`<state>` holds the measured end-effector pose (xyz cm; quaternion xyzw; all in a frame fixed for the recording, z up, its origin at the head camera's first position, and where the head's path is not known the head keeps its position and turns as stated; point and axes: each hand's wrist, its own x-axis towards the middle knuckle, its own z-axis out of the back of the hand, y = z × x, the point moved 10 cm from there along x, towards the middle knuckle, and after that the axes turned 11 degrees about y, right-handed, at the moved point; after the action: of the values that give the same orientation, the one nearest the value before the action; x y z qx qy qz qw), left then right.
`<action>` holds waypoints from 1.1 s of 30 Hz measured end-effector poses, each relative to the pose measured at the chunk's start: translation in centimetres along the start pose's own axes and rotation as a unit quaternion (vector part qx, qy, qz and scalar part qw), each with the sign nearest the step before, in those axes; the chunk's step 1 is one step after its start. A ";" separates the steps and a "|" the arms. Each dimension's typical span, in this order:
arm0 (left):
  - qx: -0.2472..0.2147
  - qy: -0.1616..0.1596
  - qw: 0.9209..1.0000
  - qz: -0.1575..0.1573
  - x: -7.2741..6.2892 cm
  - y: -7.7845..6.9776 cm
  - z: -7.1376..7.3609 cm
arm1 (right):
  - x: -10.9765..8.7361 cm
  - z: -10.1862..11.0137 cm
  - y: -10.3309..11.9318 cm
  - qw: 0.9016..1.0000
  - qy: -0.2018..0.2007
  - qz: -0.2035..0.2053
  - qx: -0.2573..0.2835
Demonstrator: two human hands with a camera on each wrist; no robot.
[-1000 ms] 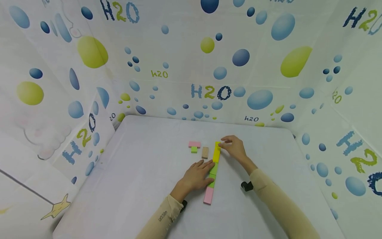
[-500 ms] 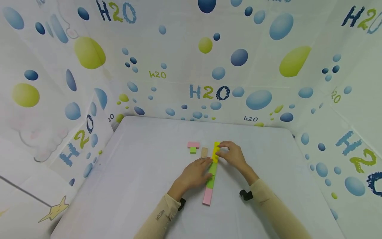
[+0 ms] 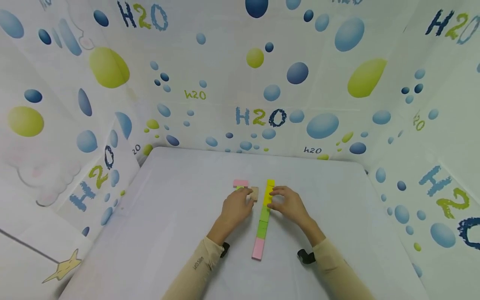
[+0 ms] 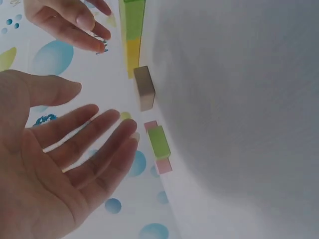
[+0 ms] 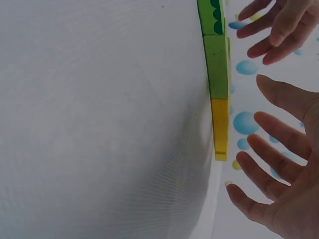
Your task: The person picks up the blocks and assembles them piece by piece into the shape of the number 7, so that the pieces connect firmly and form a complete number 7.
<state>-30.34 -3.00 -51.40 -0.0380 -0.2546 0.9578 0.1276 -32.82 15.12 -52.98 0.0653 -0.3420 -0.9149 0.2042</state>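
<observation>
A straight row of blocks lies on the white table: yellow (image 3: 268, 196) at the far end, then two green blocks (image 3: 264, 214), then a pink block (image 3: 258, 249) nearest me. My right hand (image 3: 291, 205) is beside the yellow end, its fingers spread and relaxed in the right wrist view. To the left of the row, my left hand (image 3: 236, 208) hovers at a plain wooden block (image 3: 255, 194), fingers loosely extended and gripping nothing. Beyond that hand lies another pink block (image 3: 240, 183); a small green block (image 4: 159, 142) against it is mostly covered by the hand in the head view.
The table (image 3: 180, 216) has a white cover and rounded far corners. Curtains printed with bubbles and lettering (image 3: 260, 116) enclose it at the back and sides. A dark wrist camera (image 3: 306, 256) hangs below the right sleeve.
My left hand has lifted off the green blocks and moved left and away, to the wooden block. My right hand has slid nearer me along the yellow end. The head view has shifted slightly.
</observation>
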 end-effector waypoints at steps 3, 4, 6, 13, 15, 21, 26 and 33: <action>0.009 -0.007 1.000 0.015 0.4 0.4 0.2 | -0.5 -0.4 0.3 1.000 0.010 -0.003 -0.007; 0.011 -0.008 1.000 0.021 0.5 0.5 0.2 | -0.7 -0.5 0.4 1.000 0.012 -0.005 -0.009; 0.019 -0.006 0.999 0.030 0.9 0.6 0.3 | -0.9 -0.7 0.6 1.000 0.017 -0.007 -0.013; 0.057 0.016 0.997 0.050 2.6 0.8 0.0 | -1.3 -1.7 1.0 0.998 0.048 -0.015 -0.040; 0.069 0.025 0.996 0.055 3.0 0.9 -0.2 | -1.5 -1.8 1.1 0.997 0.054 -0.015 -0.046; 0.094 0.042 0.993 0.063 3.9 0.8 -0.7 | -1.8 -2.0 1.6 0.997 0.057 -0.010 -0.055; 0.097 0.055 0.991 0.076 4.3 0.9 -1.1 | -2.0 -2.5 2.0 0.996 0.069 0.011 -0.056; 0.103 0.066 0.989 0.081 4.7 0.9 -1.7 | -2.1 -3.5 1.9 0.994 0.092 0.022 -0.054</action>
<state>-34.86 -1.76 -53.36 -0.1079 -0.1415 0.9816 0.0694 -29.35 12.58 -54.43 0.1307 -0.2732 -0.9173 0.2585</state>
